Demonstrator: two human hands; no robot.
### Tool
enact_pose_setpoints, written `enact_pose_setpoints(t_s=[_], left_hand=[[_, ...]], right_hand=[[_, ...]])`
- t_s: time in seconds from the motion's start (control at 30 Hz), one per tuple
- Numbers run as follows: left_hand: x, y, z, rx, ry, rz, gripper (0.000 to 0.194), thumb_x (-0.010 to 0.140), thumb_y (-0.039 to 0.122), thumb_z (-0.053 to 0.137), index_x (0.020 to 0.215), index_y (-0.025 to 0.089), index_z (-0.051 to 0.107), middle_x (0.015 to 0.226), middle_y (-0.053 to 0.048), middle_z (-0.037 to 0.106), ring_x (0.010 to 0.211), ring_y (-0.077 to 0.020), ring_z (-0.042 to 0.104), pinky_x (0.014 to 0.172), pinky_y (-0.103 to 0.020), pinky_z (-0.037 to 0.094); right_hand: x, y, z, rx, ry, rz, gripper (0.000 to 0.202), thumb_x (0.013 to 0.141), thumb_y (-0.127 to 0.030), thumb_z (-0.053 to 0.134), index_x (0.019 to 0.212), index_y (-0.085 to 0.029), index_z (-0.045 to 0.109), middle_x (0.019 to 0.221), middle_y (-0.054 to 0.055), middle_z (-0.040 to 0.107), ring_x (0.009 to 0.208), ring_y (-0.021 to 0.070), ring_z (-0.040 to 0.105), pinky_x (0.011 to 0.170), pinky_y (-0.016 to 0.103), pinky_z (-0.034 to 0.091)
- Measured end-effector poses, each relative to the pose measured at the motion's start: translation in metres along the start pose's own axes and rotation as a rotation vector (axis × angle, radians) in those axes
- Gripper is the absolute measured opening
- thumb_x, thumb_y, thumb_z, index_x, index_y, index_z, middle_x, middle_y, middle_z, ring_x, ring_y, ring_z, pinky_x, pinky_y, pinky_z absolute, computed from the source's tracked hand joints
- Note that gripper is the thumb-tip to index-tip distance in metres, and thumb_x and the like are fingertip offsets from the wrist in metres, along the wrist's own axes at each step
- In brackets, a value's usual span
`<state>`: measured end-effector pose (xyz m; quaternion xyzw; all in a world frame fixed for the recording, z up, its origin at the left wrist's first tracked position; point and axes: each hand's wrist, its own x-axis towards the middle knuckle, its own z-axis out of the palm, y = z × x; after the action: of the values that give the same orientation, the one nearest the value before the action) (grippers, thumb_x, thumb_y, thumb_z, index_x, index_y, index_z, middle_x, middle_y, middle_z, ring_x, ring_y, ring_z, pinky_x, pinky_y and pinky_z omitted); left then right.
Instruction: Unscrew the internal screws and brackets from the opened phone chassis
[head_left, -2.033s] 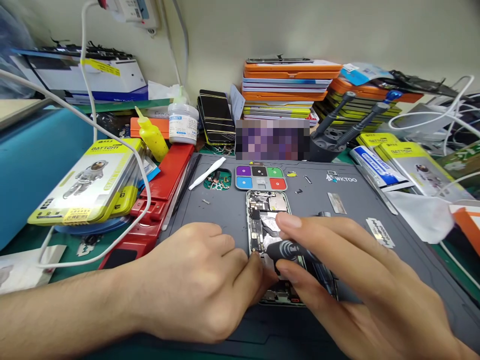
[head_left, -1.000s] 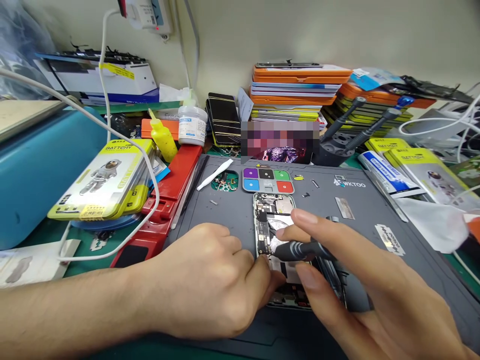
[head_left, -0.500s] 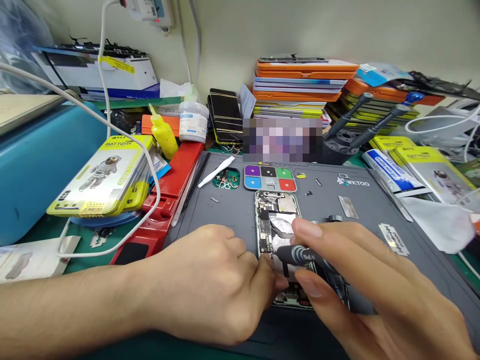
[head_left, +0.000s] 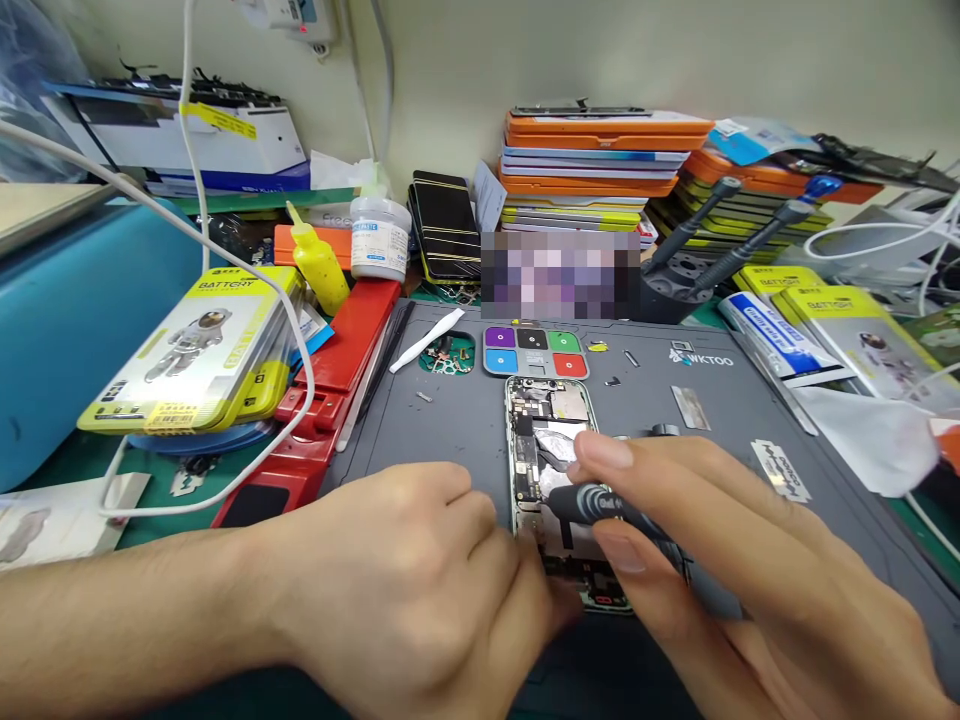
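An opened smartphone (head_left: pixel 529 465) lies face up on a dark grey work mat (head_left: pixel 480 420), its circuit board and a silver-white battery showing. My left hand (head_left: pixel 427 580) is closed, with curled fingers over the phone's lower left edge; its fingertips, and whatever they pinch, are hidden. Thumb and index finger of my right hand (head_left: pixel 750 560) hold a dark, ringed screwdriver (head_left: pixel 592 503) from either side. It lies slanted across the middle of the phone, and its rear part is partly hidden by the fingers.
A coloured magnetic screw tray (head_left: pixel 532 352) and a white spudger (head_left: pixel 427 340) lie beyond the phone. Small metal parts and blades (head_left: pixel 780 470) are on the mat's right. Battery packs (head_left: pixel 195 340) and a white cable (head_left: pixel 300 410) stand left; a dark tool holder (head_left: pixel 675 290) stands back right.
My left hand has moved slightly down toward the phone's bottom end. My right thumb has come up closer to the index finger around the screwdriver. The whole view has shifted a little.
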<state>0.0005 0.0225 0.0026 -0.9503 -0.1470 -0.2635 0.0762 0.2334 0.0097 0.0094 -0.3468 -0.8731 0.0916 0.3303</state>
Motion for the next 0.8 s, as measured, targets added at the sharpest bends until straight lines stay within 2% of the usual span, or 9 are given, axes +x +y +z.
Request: enact_pose_setpoints(t_s=[0.07, 0.17, 0.33, 0.43, 0.5, 0.53, 0.57, 0.63, 0.8], left_hand=[[-0.002, 0.006, 0.002, 0.043, 0.004, -0.087, 0.029, 0.099, 0.017, 0.064, 0.071, 0.018, 0.069, 0.055, 0.002, 0.055, 0.048, -0.0173, 0.048, 0.043, -0.04, 0.032], [-0.003, 0.008, 0.002, -0.021, -0.009, -0.045, 0.027, 0.1, 0.019, 0.065, 0.073, 0.018, 0.071, 0.057, 0.002, 0.06, 0.048, -0.0166, 0.051, 0.043, -0.04, 0.034], [0.003, -0.005, -0.003, -0.198, -0.035, -0.03, 0.038, 0.107, 0.023, 0.056, 0.073, 0.017, 0.071, 0.06, 0.0, 0.064, 0.047, -0.017, 0.052, 0.04, -0.04, 0.031], [0.006, -0.009, -0.002, -0.2, -0.055, -0.06, 0.036, 0.109, 0.023, 0.056, 0.079, 0.015, 0.073, 0.063, 0.001, 0.066, 0.048, -0.0177, 0.053, 0.041, -0.041, 0.031], [0.006, -0.01, -0.001, -0.201, -0.064, -0.083, 0.035, 0.109, 0.024, 0.056, 0.081, 0.015, 0.074, 0.063, 0.001, 0.066, 0.048, -0.0181, 0.054, 0.042, -0.041, 0.033], [0.006, -0.011, 0.0, -0.205, -0.07, -0.09, 0.034, 0.109, 0.025, 0.056, 0.081, 0.015, 0.074, 0.062, 0.002, 0.066, 0.048, -0.0182, 0.055, 0.043, -0.041, 0.034], [0.006, -0.011, 0.0, -0.209, -0.072, -0.091, 0.034, 0.109, 0.025, 0.057, 0.082, 0.015, 0.074, 0.062, 0.002, 0.066, 0.048, -0.0182, 0.055, 0.043, -0.04, 0.035], [0.006, -0.012, 0.0, -0.215, -0.086, -0.084, 0.033, 0.109, 0.025, 0.056, 0.083, 0.015, 0.074, 0.062, 0.002, 0.066, 0.048, -0.0178, 0.055, 0.045, -0.04, 0.034], [0.006, -0.013, -0.001, -0.211, -0.102, -0.085, 0.038, 0.11, 0.027, 0.056, 0.075, 0.017, 0.068, 0.06, 0.003, 0.064, 0.048, -0.0157, 0.053, 0.048, -0.038, 0.031]], right_hand=[[0.001, 0.001, 0.0, -0.009, -0.014, -0.007, 0.066, 0.095, 0.0, 0.055, 0.156, -0.026, 0.05, 0.119, 0.003, 0.071, 0.105, 0.0161, 0.069, 0.091, 0.027, 0.061], [0.001, 0.003, 0.001, 0.001, -0.016, -0.025, 0.068, 0.095, 0.0, 0.057, 0.157, -0.024, 0.047, 0.122, 0.003, 0.071, 0.106, 0.0158, 0.07, 0.093, 0.026, 0.06], [0.0, 0.005, 0.003, 0.028, 0.003, 0.014, 0.076, 0.094, -0.003, 0.062, 0.163, -0.027, 0.04, 0.13, 0.003, 0.075, 0.103, 0.02, 0.075, 0.09, 0.03, 0.065], [0.002, -0.002, -0.001, 0.088, 0.199, 0.18, 0.071, 0.094, -0.01, 0.066, 0.158, -0.034, 0.047, 0.129, 0.004, 0.074, 0.091, 0.0221, 0.078, 0.086, 0.036, 0.069], [0.007, -0.007, -0.004, 0.221, 0.39, 0.35, 0.064, 0.098, -0.014, 0.064, 0.156, -0.036, 0.048, 0.121, 0.005, 0.074, 0.088, 0.0223, 0.078, 0.083, 0.037, 0.07], [0.009, -0.009, -0.006, 0.322, 0.43, 0.415, 0.061, 0.1, -0.017, 0.061, 0.157, -0.036, 0.046, 0.11, 0.005, 0.075, 0.083, 0.0212, 0.079, 0.073, 0.033, 0.071], [0.012, -0.01, -0.007, 0.463, 0.409, 0.457, 0.059, 0.102, -0.019, 0.059, 0.157, -0.033, 0.044, 0.1, 0.004, 0.075, 0.073, 0.0206, 0.077, 0.06, 0.031, 0.07], [0.015, -0.011, -0.008, 0.662, 0.332, 0.51, 0.051, 0.106, -0.02, 0.05, 0.155, -0.029, 0.041, 0.092, 0.003, 0.074, 0.061, 0.0188, 0.076, 0.051, 0.029, 0.067], [0.014, -0.006, -0.002, 0.832, 0.156, 0.573, 0.046, 0.106, -0.017, 0.046, 0.149, -0.031, 0.043, 0.096, 0.003, 0.075, 0.07, 0.0185, 0.079, 0.059, 0.027, 0.069]])
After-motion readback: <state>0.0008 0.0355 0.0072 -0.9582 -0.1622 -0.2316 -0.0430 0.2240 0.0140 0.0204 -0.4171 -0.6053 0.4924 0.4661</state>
